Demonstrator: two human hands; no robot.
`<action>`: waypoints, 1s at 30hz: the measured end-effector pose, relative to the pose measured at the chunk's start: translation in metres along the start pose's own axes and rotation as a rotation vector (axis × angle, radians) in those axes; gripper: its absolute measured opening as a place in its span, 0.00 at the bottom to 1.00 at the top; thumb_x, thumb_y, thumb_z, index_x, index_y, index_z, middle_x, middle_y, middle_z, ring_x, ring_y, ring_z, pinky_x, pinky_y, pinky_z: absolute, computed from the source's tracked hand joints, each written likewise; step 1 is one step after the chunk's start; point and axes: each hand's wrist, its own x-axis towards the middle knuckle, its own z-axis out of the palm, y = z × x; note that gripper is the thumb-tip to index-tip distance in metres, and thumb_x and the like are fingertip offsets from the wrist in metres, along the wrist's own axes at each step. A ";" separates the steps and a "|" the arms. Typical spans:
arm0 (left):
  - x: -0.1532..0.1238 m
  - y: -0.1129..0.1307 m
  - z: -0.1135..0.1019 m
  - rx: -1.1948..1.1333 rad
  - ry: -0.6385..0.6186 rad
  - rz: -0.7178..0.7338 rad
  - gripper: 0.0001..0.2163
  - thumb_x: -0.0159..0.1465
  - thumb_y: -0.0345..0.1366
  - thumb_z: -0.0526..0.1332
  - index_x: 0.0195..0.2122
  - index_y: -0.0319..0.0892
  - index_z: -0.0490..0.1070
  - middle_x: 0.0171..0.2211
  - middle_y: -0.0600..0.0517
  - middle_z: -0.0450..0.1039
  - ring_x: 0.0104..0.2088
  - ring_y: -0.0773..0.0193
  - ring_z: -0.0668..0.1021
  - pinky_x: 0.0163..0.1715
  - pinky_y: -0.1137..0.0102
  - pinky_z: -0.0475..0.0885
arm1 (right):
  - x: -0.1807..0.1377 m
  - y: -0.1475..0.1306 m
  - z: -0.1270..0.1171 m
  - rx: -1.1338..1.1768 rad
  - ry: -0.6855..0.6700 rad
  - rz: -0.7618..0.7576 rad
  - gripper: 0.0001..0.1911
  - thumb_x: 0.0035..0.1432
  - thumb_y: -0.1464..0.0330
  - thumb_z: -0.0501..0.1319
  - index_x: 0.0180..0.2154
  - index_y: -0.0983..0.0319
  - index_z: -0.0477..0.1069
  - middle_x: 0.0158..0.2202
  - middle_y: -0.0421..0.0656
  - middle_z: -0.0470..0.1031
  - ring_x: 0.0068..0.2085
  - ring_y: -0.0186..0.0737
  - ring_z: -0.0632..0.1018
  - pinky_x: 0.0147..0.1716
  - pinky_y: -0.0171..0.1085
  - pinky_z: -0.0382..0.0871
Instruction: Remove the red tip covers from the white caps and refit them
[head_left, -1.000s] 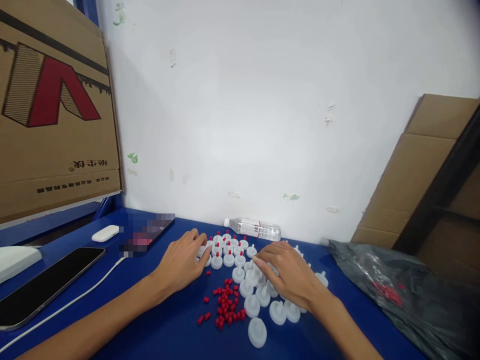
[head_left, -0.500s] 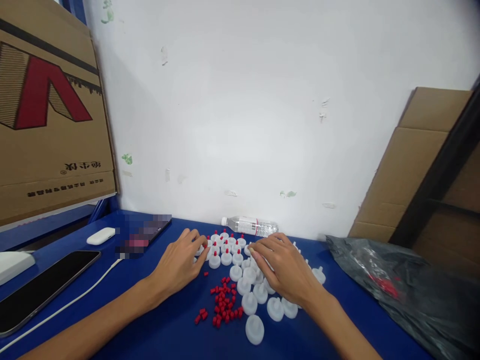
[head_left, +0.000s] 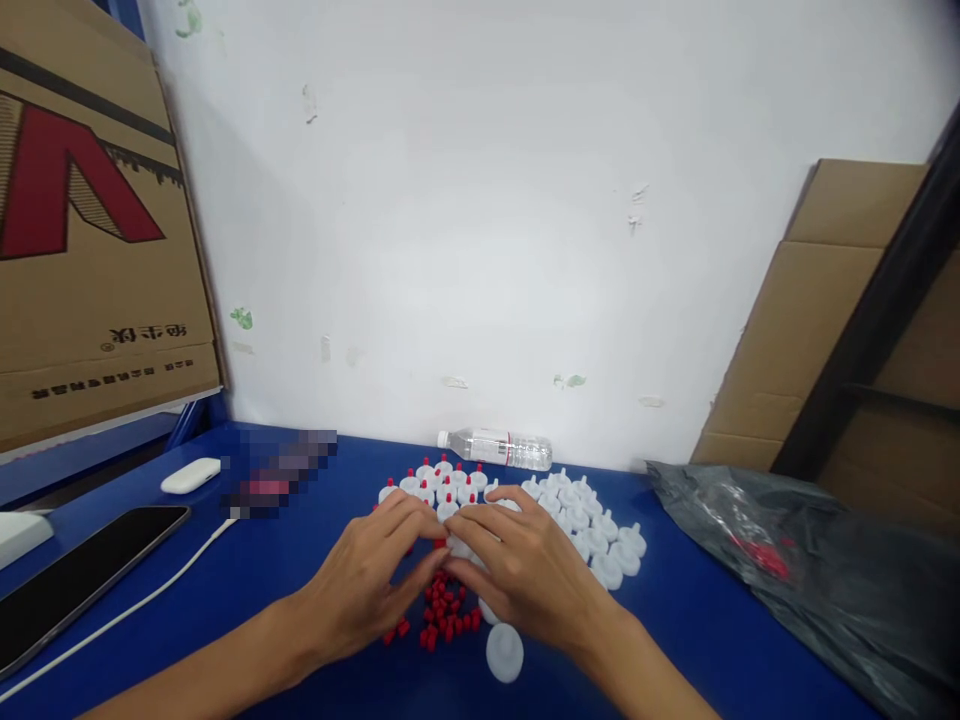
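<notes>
My left hand (head_left: 379, 565) and my right hand (head_left: 517, 560) meet at the middle of the blue table. The left thumb and fingers are closed on a small red tip cap (head_left: 440, 543), only partly visible. Between my right fingers is a white nozzle cap (head_left: 459, 546), mostly covered by them. Below the hands lies a pile of loose red tip caps (head_left: 444, 605). Behind the left fingertips stand several white nozzle caps with red tips (head_left: 447, 492). Bare white nozzle caps (head_left: 592, 520) are grouped right of my right hand, and one (head_left: 505, 653) lies in front.
A clear water bottle (head_left: 499, 448) lies along the wall. To the left are a phone (head_left: 90, 580), a white case (head_left: 191, 476) and a white cable (head_left: 161, 580). A dark plastic bag (head_left: 825, 580) covers the right side. Cardboard boxes (head_left: 97, 300) stand at the left.
Both hands have moved inward from apart and now touch at the fingertips. The left moved right, away from the red-tipped caps; the right moved left and slightly nearer. The view shifted slightly.
</notes>
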 end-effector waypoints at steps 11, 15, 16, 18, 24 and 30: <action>0.000 -0.005 -0.001 0.237 -0.351 -0.106 0.08 0.71 0.26 0.51 0.36 0.44 0.65 0.36 0.50 0.72 0.38 0.55 0.70 0.28 0.67 0.62 | -0.001 0.006 0.008 -0.131 0.000 -0.087 0.11 0.73 0.63 0.57 0.38 0.61 0.71 0.33 0.40 0.77 0.34 0.38 0.76 0.46 0.42 0.68; 0.004 -0.008 -0.009 0.213 -0.338 -0.181 0.14 0.74 0.27 0.45 0.31 0.44 0.62 0.29 0.52 0.69 0.33 0.58 0.68 0.30 0.66 0.63 | -0.014 0.039 0.000 -0.207 0.000 -0.042 0.09 0.70 0.75 0.56 0.37 0.61 0.71 0.41 0.44 0.80 0.38 0.40 0.79 0.46 0.43 0.69; 0.004 -0.008 -0.010 0.205 -0.332 -0.203 0.16 0.75 0.29 0.44 0.30 0.44 0.62 0.28 0.53 0.68 0.32 0.59 0.68 0.32 0.65 0.65 | -0.017 0.049 -0.005 -0.219 0.016 0.007 0.08 0.69 0.76 0.56 0.38 0.61 0.72 0.42 0.45 0.80 0.39 0.42 0.79 0.46 0.44 0.69; 0.004 -0.008 -0.010 0.187 -0.336 -0.230 0.17 0.77 0.33 0.44 0.31 0.44 0.63 0.29 0.53 0.69 0.32 0.60 0.69 0.36 0.64 0.67 | -0.023 0.064 -0.016 -0.228 0.049 0.099 0.07 0.69 0.75 0.57 0.40 0.60 0.71 0.43 0.45 0.81 0.40 0.44 0.80 0.46 0.46 0.69; -0.001 -0.004 0.001 0.130 -0.413 -0.238 0.07 0.75 0.34 0.53 0.42 0.46 0.70 0.40 0.52 0.74 0.42 0.58 0.73 0.37 0.66 0.69 | -0.017 0.052 -0.021 -0.152 0.080 0.162 0.07 0.69 0.74 0.58 0.47 0.59 0.67 0.43 0.43 0.81 0.40 0.41 0.80 0.47 0.45 0.68; -0.002 0.000 -0.002 0.085 -0.327 -0.254 0.10 0.74 0.37 0.56 0.55 0.49 0.66 0.47 0.51 0.73 0.45 0.57 0.75 0.41 0.64 0.70 | -0.005 0.016 0.001 -0.073 -0.018 0.041 0.11 0.68 0.76 0.58 0.50 0.59 0.65 0.46 0.43 0.80 0.43 0.42 0.79 0.46 0.44 0.67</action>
